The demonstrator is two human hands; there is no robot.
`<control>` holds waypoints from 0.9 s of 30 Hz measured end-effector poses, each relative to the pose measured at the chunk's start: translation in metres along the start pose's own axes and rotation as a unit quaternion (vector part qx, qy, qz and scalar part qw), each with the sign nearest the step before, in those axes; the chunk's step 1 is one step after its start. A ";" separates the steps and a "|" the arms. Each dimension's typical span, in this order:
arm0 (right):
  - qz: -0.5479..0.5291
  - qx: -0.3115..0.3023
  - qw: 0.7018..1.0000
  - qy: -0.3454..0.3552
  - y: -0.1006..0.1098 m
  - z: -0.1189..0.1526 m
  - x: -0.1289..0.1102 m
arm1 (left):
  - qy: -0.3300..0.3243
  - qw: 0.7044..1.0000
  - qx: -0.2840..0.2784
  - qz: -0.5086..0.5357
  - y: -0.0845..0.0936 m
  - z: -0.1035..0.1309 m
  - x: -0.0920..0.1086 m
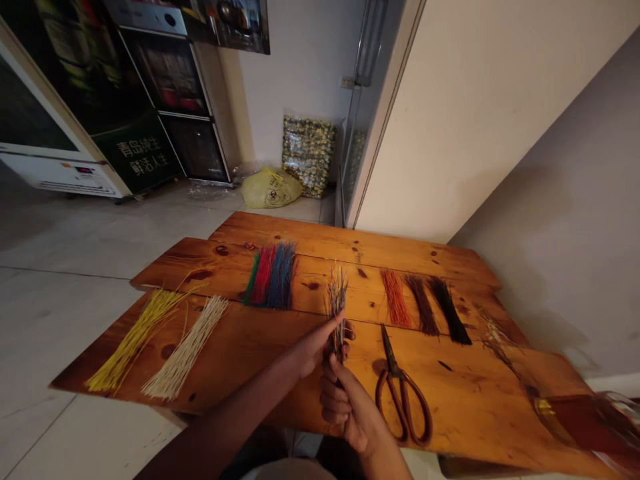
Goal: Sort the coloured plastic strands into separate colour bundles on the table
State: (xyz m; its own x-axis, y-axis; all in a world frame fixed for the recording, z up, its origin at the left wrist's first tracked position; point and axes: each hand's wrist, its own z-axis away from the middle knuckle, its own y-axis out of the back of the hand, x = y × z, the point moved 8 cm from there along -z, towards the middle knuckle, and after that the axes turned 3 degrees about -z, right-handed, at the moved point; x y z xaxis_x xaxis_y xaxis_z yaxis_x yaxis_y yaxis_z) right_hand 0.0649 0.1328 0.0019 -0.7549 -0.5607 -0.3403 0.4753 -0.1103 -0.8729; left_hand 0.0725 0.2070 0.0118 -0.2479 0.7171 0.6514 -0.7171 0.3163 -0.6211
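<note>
A bundle of thin mixed-colour strands (pixel 337 287) stands upright over the wooden table, its tips fanning out at the top. My left hand (pixel 320 343) is closed around the middle of this bundle. Just below, my right hand (pixel 343 403) grips the lower end, fingers wrapped round it. To the right of my hands lies a pair of scissors (pixel 394 365) with large looped handles, blades pointing away from me. Beyond my left arm are sorted blue strands (pixel 283 275), red strands (pixel 263 273) and green strands (pixel 252 280).
On the table (pixel 240 347), yellow strands (pixel 137 340) and cream strands (pixel 187 350) lie left; orange strands (pixel 396 299), brown strands (pixel 423 303) and black strands (pixel 450 310) lie right. A container of amber liquid (pixel 585 420) is at the right edge. A yellow bag (pixel 270 189) sits on the floor.
</note>
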 end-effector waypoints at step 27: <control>0.076 0.120 0.988 0.064 0.014 0.005 0.012 | 0.016 0.987 0.000 0.160 0.020 -0.035 0.018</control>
State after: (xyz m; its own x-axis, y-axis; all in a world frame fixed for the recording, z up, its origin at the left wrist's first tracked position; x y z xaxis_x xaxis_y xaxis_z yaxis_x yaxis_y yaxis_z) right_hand 0.0645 0.1199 -0.0126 -0.7105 -0.4797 -0.5148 0.6689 -0.2335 -0.7057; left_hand 0.0764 0.2481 -0.0038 -0.4418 0.7991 0.4077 -0.6046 0.0705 -0.7934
